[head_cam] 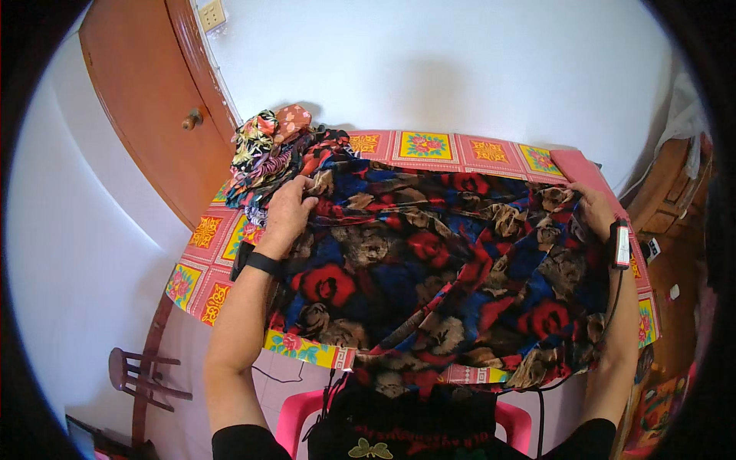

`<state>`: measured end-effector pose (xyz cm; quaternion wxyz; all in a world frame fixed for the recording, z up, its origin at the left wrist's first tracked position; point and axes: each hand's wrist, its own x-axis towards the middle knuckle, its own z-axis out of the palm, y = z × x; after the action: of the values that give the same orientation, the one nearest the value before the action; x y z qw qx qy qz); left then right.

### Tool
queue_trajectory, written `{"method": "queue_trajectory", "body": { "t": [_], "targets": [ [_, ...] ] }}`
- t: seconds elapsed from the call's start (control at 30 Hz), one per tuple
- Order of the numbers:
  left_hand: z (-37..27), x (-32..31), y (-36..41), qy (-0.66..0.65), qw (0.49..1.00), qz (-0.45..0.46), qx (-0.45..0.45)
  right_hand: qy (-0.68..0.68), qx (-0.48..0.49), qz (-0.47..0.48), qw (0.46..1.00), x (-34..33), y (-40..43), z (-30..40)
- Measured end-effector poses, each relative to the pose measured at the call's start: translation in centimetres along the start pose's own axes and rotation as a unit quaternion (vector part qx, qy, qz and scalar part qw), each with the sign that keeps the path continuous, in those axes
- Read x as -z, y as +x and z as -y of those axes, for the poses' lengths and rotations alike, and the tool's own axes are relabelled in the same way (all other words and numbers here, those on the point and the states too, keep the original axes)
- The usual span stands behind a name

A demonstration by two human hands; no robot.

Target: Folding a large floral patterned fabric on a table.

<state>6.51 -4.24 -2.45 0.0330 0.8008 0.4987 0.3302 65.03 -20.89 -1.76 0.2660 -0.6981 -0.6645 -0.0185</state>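
Note:
A dark floral cloth point(368, 247), patterned with red, blue and tan roses, lies spread and wrinkled before me. Its lower end drapes past the table's front edge towards my lap. My left hand point(292, 206) grips the cloth's upper left part between thumb and fingers. At the upper right corner my right hand point(595, 208) has hold of the same cloth, its fingers partly hidden. Just beyond my left hand rests a heap of crumpled patterned clothes point(261, 158), which touches the cloth.
A pink and yellow tiled-pattern tablecloth point(425, 145) covers the table. Folded pink fabric point(583, 172) lies at its back right corner. A wooden door point(155, 103) stands left, with a dark wooden stool point(144, 374) below. A cable point(615, 307) hangs from my right wrist.

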Motion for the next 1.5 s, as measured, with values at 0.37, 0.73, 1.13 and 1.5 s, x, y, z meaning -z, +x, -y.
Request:
{"method": "queue_trajectory", "body": {
  "t": [0.37,0.73,1.13,1.5],
  "targets": [
    [0.9,-0.9,1.6,-0.279,0.951,-0.026,0.128,0.281,-0.102,-0.016,0.954,-1.3,0.7,-0.7],
    [-1.2,2.5,3.3,-0.337,0.911,0.183,0.149,0.409,-0.196,0.016,0.891,-0.4,0.4,3.6],
    [0.8,0.7,11.8,-0.560,0.825,-0.048,0.063,0.544,-0.132,-0.086,0.824,0.4,4.8,3.7],
    [3.1,-5.1,10.7,-0.588,0.802,0.032,0.100,0.504,-0.110,-0.128,0.847,-2.3,4.5,1.2]
  ]
}}
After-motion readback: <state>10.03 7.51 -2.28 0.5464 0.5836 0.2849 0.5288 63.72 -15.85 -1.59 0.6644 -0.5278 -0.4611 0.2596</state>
